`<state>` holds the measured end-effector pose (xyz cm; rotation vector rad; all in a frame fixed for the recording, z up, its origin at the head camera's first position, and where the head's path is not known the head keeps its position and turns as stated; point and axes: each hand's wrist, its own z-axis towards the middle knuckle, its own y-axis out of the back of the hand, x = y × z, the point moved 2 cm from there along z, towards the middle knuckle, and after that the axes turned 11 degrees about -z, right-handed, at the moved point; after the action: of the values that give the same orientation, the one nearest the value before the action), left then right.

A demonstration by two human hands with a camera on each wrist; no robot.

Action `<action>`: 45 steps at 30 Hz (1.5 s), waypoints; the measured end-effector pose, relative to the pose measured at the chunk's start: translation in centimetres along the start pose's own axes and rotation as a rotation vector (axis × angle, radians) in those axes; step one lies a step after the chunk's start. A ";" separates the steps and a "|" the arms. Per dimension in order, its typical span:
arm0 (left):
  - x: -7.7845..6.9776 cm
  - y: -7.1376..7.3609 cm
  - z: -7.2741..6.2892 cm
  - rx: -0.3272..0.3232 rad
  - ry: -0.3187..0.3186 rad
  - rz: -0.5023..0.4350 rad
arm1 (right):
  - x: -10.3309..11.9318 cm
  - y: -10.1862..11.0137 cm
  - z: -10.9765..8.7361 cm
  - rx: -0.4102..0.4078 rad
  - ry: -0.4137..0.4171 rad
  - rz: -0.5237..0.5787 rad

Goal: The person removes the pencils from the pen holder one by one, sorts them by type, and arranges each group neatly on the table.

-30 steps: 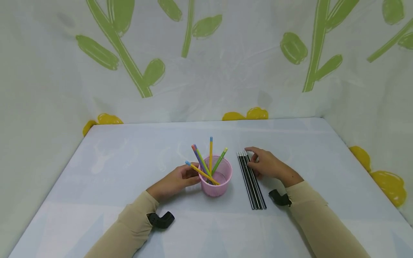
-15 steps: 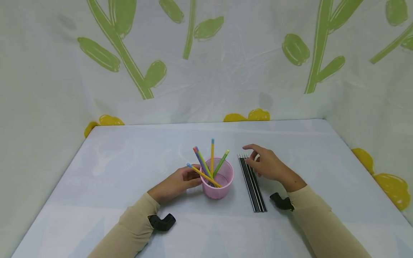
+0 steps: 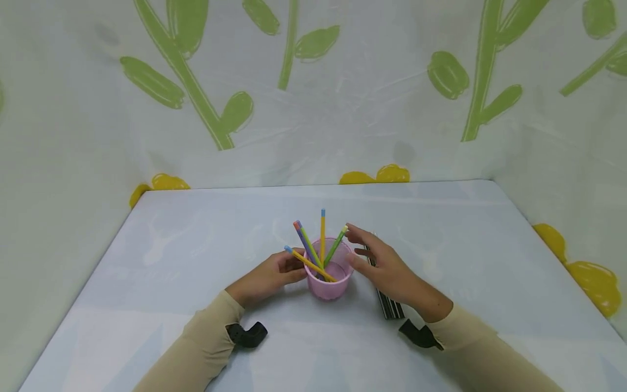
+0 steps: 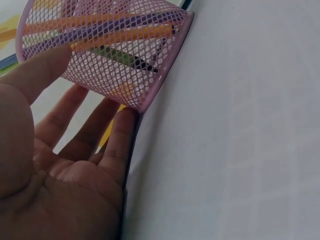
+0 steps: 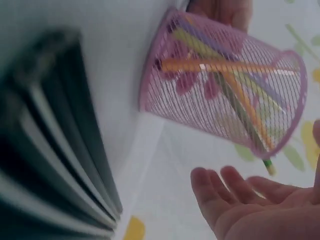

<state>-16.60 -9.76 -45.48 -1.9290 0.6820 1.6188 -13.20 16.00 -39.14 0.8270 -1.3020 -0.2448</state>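
Observation:
A pink mesh pencil cup (image 3: 328,293) stands upright in mid-table, holding several coloured pencils that lean outward, such as a yellow pencil (image 3: 323,226) with a blue end. My left hand (image 3: 264,279) holds the cup loosely from its left side. In the left wrist view, the thumb (image 4: 45,70) overlaps the mesh and the other fingertips meet the lower edge. My right hand (image 3: 392,272) hangs at the cup's right rim, fingers spread; the right wrist view shows its fingertips (image 5: 200,177) apart from the mesh. Beneath the right hand, a row of black pencils (image 3: 392,310) is partly hidden.
The white tabletop (image 3: 215,228) is bounded by a pale wall (image 3: 367,120) printed with green leaves and yellow shapes at the back and sides. A black wrist mount (image 3: 247,334) sits on the left sleeve and another mount (image 3: 418,334) on the right.
My right hand has moved left from above the black pencils to the cup's right side, its fingers spreading. The left hand and the cup have stayed in place.

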 end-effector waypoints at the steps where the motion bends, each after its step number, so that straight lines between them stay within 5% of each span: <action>1: 0.0 0.0 -0.1 -0.004 0.005 -0.001 | 0.1 -0.3 0.0 0.017 0.003 0.006; 6: -0.1 0.1 -0.4 0.002 0.003 -0.007 | 0.2 -1.2 0.0 0.084 0.019 0.016; 20: -0.5 0.2 -0.2 0.032 0.029 0.070 | 0.1 -1.4 0.1 0.045 0.088 -0.005; 23: -1.2 0.1 -0.3 -0.031 -0.001 0.172 | 0.1 -1.6 0.1 0.037 0.101 -0.016; 27: -2.9 -0.4 -1.1 -0.251 -0.043 0.325 | 0.2 -1.6 0.3 0.040 0.094 -0.024; 30: -4.0 -0.7 -1.9 -0.416 -0.115 0.395 | 0.2 -1.6 0.4 0.047 0.077 -0.032; 35: -5.1 -1.0 -3.2 -0.587 -0.360 0.471 | 0.1 -1.6 0.3 0.049 0.072 -0.041; 40: -6.3 -1.7 -4.4 -0.614 -0.565 0.532 | 0.1 -1.4 0.1 0.038 0.076 -0.051; 45: -7.2 -2.5 -5.1 -0.602 -0.649 0.578 | 0.2 -1.3 0.0 0.036 0.060 -0.053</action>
<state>-12.38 -11.07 -37.48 -1.4309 0.5280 2.8929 -12.81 14.95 -39.88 0.8944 -1.2323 -0.2376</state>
